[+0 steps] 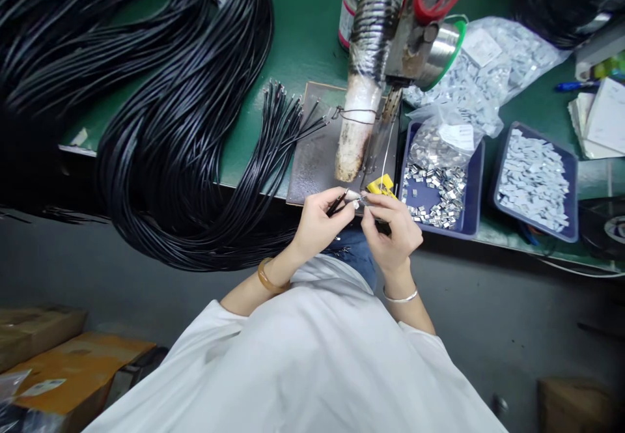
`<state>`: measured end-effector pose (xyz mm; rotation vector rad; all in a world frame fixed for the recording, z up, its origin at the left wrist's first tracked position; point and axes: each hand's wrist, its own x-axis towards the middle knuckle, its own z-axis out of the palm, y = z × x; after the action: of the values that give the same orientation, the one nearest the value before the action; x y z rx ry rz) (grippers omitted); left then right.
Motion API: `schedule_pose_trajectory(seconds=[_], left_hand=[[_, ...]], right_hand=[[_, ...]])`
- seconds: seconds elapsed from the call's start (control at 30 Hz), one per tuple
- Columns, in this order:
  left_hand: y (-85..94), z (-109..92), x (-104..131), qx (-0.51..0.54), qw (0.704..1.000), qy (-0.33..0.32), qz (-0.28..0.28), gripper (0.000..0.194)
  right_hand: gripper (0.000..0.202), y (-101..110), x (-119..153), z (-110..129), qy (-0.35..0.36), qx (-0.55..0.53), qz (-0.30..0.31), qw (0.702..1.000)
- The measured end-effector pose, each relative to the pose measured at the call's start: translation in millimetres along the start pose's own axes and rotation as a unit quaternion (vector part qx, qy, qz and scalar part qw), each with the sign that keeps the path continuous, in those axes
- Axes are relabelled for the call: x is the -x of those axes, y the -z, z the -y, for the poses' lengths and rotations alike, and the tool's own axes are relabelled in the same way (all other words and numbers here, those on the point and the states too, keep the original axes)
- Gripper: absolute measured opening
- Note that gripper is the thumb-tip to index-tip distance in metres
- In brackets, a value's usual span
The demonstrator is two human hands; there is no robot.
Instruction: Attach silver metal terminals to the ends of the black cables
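Observation:
My left hand (pixel 323 219) is closed in a pinch on a thin black cable (pixel 336 204), with the cable's end near the fingertips. Close beside it, my right hand (pixel 393 226) is closed with thumb and fingers on a small metal connector (pixel 362 201). The fingertips of both hands nearly meet at the front edge of a dark metal plate (pixel 317 153). Just beyond them lies a yellow block (pixel 381 185). Whether the cable and connector touch is too small to tell.
Large bundles of black cable (pixel 180 133) lie at left, some hanging over the edge. A taped hose (pixel 360 111) and a solder spool (pixel 442 52) stand above the plate. At right are a bin of metal connectors (pixel 476 189) and a bin of pale pieces (pixel 572 198).

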<state>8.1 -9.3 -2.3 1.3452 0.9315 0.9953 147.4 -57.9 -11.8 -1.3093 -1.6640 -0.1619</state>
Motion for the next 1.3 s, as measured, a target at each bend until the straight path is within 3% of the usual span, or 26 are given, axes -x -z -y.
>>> schedule_pose_trajectory(seconds=[0.13,0.3,0.5,0.7,0.97,1.17,1.3], left_hand=[[3.7,-1,6,0.001,1.000,0.001,-0.010,0.006],[7.7,0,6,0.054,0.998,0.016,0.035,0.022],[2.3,-1,0,0.019,0.999,0.003,-0.028,0.012],[2.1,0,-5,-0.037,0.999,-0.013,-0.029,0.017],[4.9,-6,-7,-0.083,0.994,-0.063,-0.041,0.013],[5.6,-2,-5,-0.086,0.996,-0.021,-0.002,0.019],[4.4,-3,-1,-0.083,0.996,-0.013,0.016,0.021]], right_hand=[[0.019,1,0,-1,-0.014,-0.016,-0.005,1.000],[0.016,-1,1,0,-0.037,-0.021,0.007,0.999],[0.014,-1,-5,5,-0.062,-0.038,-0.003,0.997],[0.008,0,-13,4,-0.096,-0.050,0.022,0.994],[0.013,0,-18,4,-0.084,-0.056,0.026,0.995],[0.013,3,-9,1,-0.050,-0.040,0.034,0.997],[0.013,6,-7,-1,-0.065,-0.040,0.029,0.997]])
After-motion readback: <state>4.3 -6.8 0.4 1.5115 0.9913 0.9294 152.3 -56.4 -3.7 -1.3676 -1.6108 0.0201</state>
